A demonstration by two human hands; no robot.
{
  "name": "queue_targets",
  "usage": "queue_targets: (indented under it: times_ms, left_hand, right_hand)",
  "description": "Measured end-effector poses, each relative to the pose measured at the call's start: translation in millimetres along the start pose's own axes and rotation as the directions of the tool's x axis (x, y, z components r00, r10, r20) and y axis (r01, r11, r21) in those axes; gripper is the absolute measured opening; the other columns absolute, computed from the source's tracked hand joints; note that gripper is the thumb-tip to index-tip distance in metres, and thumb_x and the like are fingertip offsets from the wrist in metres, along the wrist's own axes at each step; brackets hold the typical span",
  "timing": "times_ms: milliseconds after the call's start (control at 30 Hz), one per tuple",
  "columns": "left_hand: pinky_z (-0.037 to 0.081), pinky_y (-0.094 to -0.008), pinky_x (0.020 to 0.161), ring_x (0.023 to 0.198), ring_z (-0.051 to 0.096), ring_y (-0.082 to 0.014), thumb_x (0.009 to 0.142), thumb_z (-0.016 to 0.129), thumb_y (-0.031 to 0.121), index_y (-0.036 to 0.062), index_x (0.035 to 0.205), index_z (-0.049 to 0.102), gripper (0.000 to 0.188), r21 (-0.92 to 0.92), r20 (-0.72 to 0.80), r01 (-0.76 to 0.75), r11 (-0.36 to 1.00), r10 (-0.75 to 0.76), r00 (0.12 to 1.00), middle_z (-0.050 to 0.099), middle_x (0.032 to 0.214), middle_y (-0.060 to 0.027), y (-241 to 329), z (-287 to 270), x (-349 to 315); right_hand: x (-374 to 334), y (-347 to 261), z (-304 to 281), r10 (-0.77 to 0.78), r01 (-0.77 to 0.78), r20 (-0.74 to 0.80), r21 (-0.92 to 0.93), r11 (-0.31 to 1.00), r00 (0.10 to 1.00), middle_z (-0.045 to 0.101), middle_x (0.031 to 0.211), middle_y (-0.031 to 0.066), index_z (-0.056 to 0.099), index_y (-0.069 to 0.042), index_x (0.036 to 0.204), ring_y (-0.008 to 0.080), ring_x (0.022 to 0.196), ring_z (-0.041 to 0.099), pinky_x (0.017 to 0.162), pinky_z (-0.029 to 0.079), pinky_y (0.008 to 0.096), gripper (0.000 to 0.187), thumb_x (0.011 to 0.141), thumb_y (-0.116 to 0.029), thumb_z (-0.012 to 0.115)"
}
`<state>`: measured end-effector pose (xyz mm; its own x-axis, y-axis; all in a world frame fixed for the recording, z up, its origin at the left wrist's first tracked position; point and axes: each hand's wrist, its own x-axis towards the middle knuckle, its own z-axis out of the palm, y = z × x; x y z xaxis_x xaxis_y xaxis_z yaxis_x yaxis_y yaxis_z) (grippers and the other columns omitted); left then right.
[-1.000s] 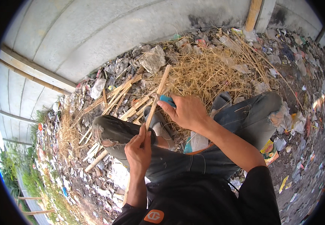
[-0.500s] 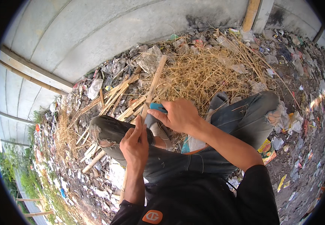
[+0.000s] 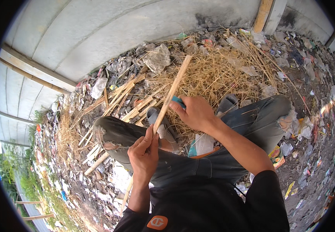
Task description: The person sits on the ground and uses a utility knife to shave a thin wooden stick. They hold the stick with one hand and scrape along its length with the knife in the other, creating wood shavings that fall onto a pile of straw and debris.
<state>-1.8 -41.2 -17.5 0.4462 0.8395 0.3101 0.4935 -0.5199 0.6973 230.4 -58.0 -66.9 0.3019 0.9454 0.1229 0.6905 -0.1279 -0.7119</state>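
Observation:
A long, pale wooden strip (image 3: pixel 175 86) runs slantwise across my lap. My left hand (image 3: pixel 143 154) is closed on it near my left knee, and its lower end shows beyond my wrist. A small blue tool (image 3: pixel 178 101) is gripped in my right hand (image 3: pixel 196 113), close against the strip's right side. My fingers cover most of the tool, so its kind and any blade are hidden. Between my legs lies a teal and whitish item with an orange edge (image 3: pixel 203 145), partly covered by my trousers.
More split wooden strips (image 3: pixel 118 97) lie at the left beyond my left knee. Dry straw (image 3: pixel 217 73) is heaped ahead, with a crumpled plastic lump (image 3: pixel 157 58) beside it. Litter covers the ground (image 3: pixel 310 170). A grey panel wall (image 3: pixel 136 23) stands at the far side.
The strip's far end has swung to the right. My left hand has moved slightly right, and my right hand with the blue tool has shifted a little right along with it.

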Motion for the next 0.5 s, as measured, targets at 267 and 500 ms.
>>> queue_targets:
  times_ms: [267, 500]
  left_hand:
    - [0.051, -0.0222, 0.084, 0.092, 0.060, -0.0043, 0.104, 0.071, 0.015, -0.0048, 0.133, 0.070, 0.036, -0.239, 0.209, 0.320, 0.917, -0.273, 0.939, 0.076, 0.097, -0.0022, -3, -3, 0]
    - [0.051, -0.0225, 0.083, 0.092, 0.060, -0.0039, 0.105, 0.070, 0.016, -0.0057, 0.135, 0.069, 0.037, -0.173, 0.219, 0.343, 0.923, -0.303, 0.927, 0.076, 0.097, -0.0024, -9, -7, -10]
  right_hand:
    - [-26, -28, -26, -0.245, 0.245, -0.028, 0.003, 0.970, 0.969, 0.055, 0.051, 0.0124, 0.065, -0.004, 0.076, 0.0329, 0.046, 0.061, 0.046, 0.046, 0.0445, 0.065, 0.106, -0.060, 0.054]
    - [-5, -9, -28, -0.081, 0.080, -0.107, -0.022, 0.997, 0.991, 0.065, 0.058, 0.0165, 0.070, -0.005, 0.085, 0.0396, 0.058, 0.070, 0.053, 0.054, 0.0482, 0.064, 0.102, -0.064, 0.054]
